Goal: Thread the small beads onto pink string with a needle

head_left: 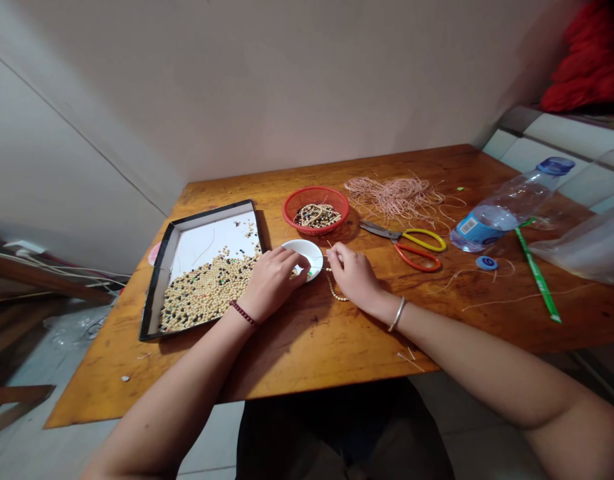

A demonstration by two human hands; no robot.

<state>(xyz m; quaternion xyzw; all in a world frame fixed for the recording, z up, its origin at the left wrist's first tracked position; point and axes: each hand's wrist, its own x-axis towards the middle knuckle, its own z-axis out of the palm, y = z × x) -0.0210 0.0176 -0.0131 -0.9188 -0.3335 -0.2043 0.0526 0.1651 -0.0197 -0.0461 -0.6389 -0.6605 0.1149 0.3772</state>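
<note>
My left hand (275, 277) reaches over the left rim of a small white dish (314, 252). Its fingers are curled with thumb and forefinger together; whatever is between them is too small to make out. At the dish's right side, my right hand (355, 275) pinches a thin cord strung with beads. The string of cream beads (337, 293) hangs from that hand onto the table, and a thread end pokes up above the fingertips. A few green specks lie in the dish. Left of it, a black-edged tray (154, 293) holds many cream, black and coloured beads.
Behind the dish stands a red plastic basket (315, 192) of beaded strings. A heap of pink cord (394, 197), scissors (401, 239), a water bottle (501, 213), a blue cap (487, 263) and a green strip (539, 277) lie to the right on the wooden table (287, 360).
</note>
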